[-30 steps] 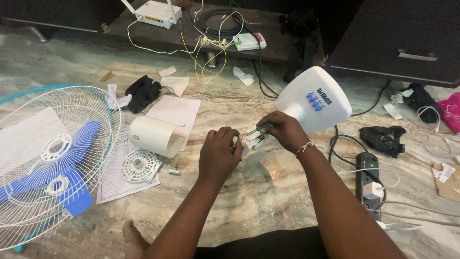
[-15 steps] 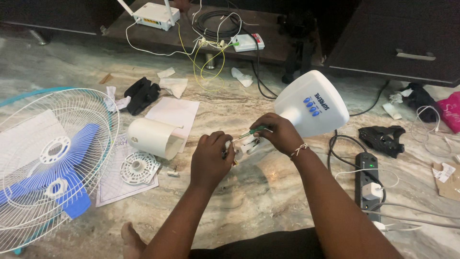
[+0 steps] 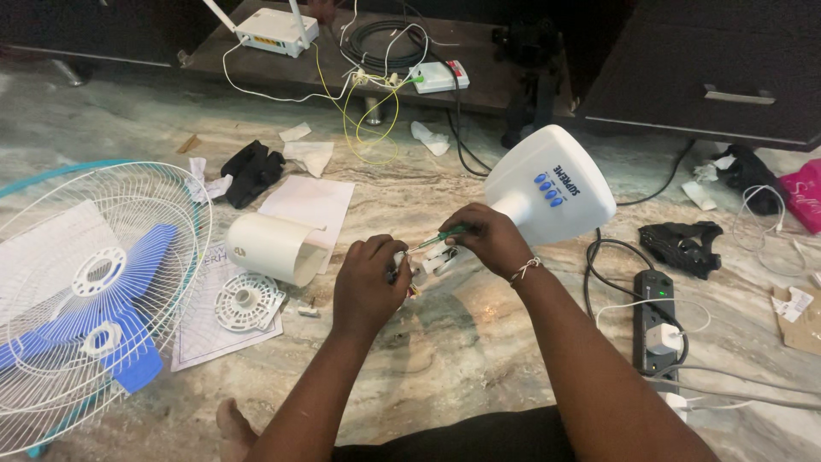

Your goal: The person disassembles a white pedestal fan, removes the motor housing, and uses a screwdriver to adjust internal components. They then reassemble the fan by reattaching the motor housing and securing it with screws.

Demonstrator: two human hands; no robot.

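My left hand (image 3: pixel 368 285) is closed around a small white part with wires (image 3: pixel 425 263), just above the marble floor. My right hand (image 3: pixel 490 240) grips a thin green-handled screwdriver (image 3: pixel 438 240) whose tip meets that part. Right behind my right hand lies the white fan base (image 3: pixel 552 188) with blue buttons, tipped on its side. A white cylindrical housing (image 3: pixel 269 247) lies to the left of my left hand.
A white fan grille with blue blades (image 3: pixel 81 291) fills the left. A round white disc (image 3: pixel 248 301) rests on paper sheets (image 3: pixel 301 205). A black power strip (image 3: pixel 657 321) with cables lies right. Black parts (image 3: pixel 682 245), a router (image 3: pixel 275 31) and cables sit behind. My bare foot (image 3: pixel 235 426) is below.
Both hands and the small part have shifted slightly toward the left and stayed together; the screwdriver is still at the part. The fan base has not moved.
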